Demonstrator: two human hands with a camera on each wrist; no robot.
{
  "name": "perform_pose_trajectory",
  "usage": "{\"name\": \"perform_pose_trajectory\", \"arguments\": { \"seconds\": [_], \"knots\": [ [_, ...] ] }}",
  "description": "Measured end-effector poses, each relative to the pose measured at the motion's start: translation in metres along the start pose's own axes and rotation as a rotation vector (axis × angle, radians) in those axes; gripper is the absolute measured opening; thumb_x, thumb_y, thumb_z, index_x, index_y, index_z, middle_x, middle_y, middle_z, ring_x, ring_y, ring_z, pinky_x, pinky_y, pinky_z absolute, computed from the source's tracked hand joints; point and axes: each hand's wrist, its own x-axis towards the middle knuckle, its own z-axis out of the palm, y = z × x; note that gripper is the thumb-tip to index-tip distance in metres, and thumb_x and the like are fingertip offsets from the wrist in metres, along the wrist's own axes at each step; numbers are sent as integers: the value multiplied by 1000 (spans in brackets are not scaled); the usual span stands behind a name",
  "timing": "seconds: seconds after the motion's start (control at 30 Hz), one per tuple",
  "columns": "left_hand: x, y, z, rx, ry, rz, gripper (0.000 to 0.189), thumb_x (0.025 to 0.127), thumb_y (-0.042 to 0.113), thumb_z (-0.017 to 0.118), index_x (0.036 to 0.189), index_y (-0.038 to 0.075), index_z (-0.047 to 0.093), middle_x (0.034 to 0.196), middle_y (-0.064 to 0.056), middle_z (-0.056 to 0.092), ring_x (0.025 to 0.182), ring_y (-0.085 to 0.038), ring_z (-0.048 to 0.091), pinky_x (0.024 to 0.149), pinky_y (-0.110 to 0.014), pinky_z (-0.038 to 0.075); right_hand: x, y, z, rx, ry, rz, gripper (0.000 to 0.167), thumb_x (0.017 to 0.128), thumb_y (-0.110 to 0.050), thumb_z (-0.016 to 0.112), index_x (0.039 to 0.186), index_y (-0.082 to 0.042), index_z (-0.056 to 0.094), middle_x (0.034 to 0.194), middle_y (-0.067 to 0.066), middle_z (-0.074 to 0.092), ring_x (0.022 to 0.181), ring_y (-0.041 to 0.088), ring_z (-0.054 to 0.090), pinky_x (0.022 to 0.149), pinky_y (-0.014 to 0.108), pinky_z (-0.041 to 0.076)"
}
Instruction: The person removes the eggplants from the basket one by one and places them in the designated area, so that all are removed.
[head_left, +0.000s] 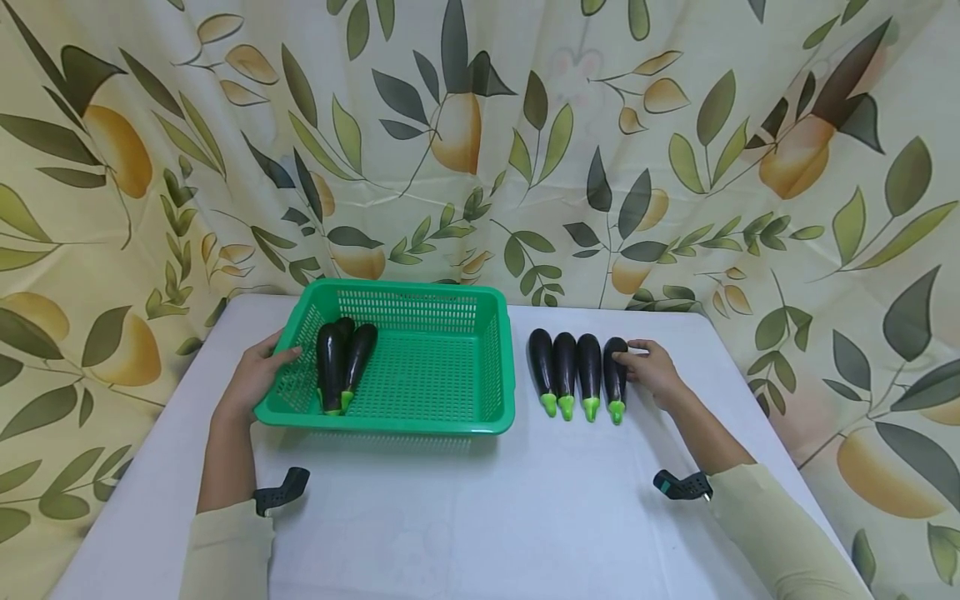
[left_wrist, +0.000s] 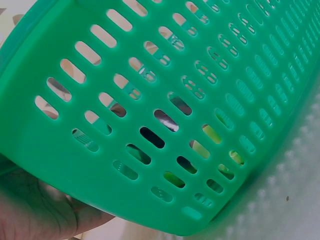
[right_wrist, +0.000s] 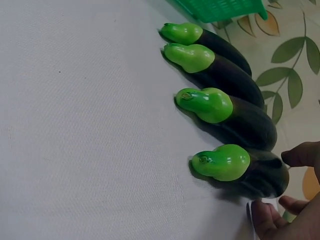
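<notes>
My left hand (head_left: 253,375) holds the left rim of a green plastic basket (head_left: 420,427), its thumb near the top edge. In the left wrist view, part of the left hand (left_wrist: 40,210) shows below the slotted basket wall (left_wrist: 100,165). Three dark eggplants (head_left: 330,367) with green stem ends lie in the basket's left part. My right hand (head_left: 656,373) pinches the rightmost eggplant (head_left: 615,379) of a row near its far end. In the right wrist view, thumb and fingers lie on either side of that eggplant (right_wrist: 267,172), its green cap toward the camera.
Several eggplants (head_left: 589,375) stand side by side on the white-covered table (head_left: 465,517), right of the basket. Behind the table hangs a leaf-and-fruit patterned curtain (head_left: 525,208). Both wrists carry small black devices (head_left: 281,492).
</notes>
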Motion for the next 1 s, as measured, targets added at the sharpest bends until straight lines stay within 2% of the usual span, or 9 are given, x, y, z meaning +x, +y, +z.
{"name": "perform_pose_trajectory", "arguments": {
  "seconds": [0.13,0.43,0.67,1.0],
  "knots": [
    [0,0,0,-9,-1,-5,64,112,30,48,167,8,25,160,-29,38,137,-45,45,88,-34,53,1,1,0,5,1,-9,72,106,-25,60,158,12,26,147,38,47,100,20,64,81,22,53],
    [2,-2,0,-1,-3,1,64,112,29,48,167,8,24,160,-30,37,139,-47,43,96,-44,51,0,-1,1,14,-7,-19,71,106,-24,61,157,12,28,145,37,48,89,11,63,77,22,54],
    [2,-2,-1,-7,-5,-1,64,112,29,48,168,8,23,160,-30,37,138,-47,45,93,-41,53,-1,0,2,23,-12,-23,71,106,-24,60,157,13,27,145,37,48,91,12,62,79,22,55],
    [0,-1,0,5,12,-9,65,112,30,49,167,7,24,159,-30,39,139,-48,44,100,-52,50,-3,-1,4,31,-14,-21,73,106,-25,60,158,13,25,146,38,47,87,8,63,79,22,55]
  ]
}}
